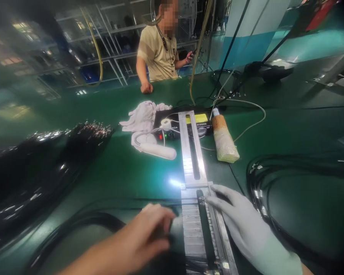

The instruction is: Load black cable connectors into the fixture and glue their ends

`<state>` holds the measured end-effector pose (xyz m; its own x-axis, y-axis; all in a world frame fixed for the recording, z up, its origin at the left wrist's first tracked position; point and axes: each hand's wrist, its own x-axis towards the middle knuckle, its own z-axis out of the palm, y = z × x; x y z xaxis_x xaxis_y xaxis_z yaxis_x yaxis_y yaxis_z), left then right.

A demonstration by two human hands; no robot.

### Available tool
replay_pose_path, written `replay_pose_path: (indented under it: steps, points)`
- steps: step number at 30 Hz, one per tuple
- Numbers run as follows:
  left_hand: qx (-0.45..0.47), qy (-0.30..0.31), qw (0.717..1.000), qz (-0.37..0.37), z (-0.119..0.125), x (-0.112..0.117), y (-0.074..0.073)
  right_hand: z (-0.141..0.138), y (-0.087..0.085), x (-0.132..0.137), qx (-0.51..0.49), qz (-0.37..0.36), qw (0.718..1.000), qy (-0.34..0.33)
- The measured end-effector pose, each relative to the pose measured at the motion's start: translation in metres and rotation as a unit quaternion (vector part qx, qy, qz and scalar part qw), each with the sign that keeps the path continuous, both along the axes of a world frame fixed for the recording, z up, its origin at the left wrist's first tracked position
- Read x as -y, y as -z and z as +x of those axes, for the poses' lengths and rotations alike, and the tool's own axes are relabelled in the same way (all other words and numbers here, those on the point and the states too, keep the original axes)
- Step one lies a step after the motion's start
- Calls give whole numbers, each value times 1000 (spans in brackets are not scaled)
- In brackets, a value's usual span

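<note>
My bare left hand (146,236) hovers just left of a slotted metal jig (193,223), its thumb and fingers apart and slightly blurred, with nothing visible between them. Thin black cables (163,199) run sideways past its knuckles onto the jig. On the jig's right edge rests my right hand (243,217) in a white glove, fingers stretched out and touching the metal near the cable ends. A longer slotted metal plate (200,164) reaches away from the jig, with a bright glare beside it. Small metal parts (225,264) sit at the jig's near end.
A black box (174,126) with indicator lights stands under the plate's far end. White cloth gloves (143,116) and a white soldering-iron-like handle (157,150) lie left; a taped wooden handle (225,139) lies right. Black cable bundles (255,187) flank both sides. A person (157,49) stands opposite.
</note>
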<state>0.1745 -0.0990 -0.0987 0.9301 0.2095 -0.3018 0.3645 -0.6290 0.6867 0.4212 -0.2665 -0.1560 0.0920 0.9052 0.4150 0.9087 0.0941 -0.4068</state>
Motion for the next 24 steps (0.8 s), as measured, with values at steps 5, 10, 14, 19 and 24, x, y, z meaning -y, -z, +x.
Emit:
replay_pose_path:
  steps: [5, 10, 14, 19, 24]
  points:
    - [-38, 39, 998, -23, -23, 0, -13, 2, 4, 3, -24, -24, 999, -2]
    - [88, -26, 995, -29, -17, -3, 2, 2, 5, 0, -42, -20, 999, 1]
    - [176, -53, 983, 17, 9, 3, 21, 0, 2, -1, -46, -9, 999, 11]
    - [184, 4, 980, 81, 21, 5, 38, -2, -6, -1, -53, -11, 998, 17]
    - [161, 67, 959, 225, 20, -3, 36, -2, -6, 0, -63, -7, 998, 21]
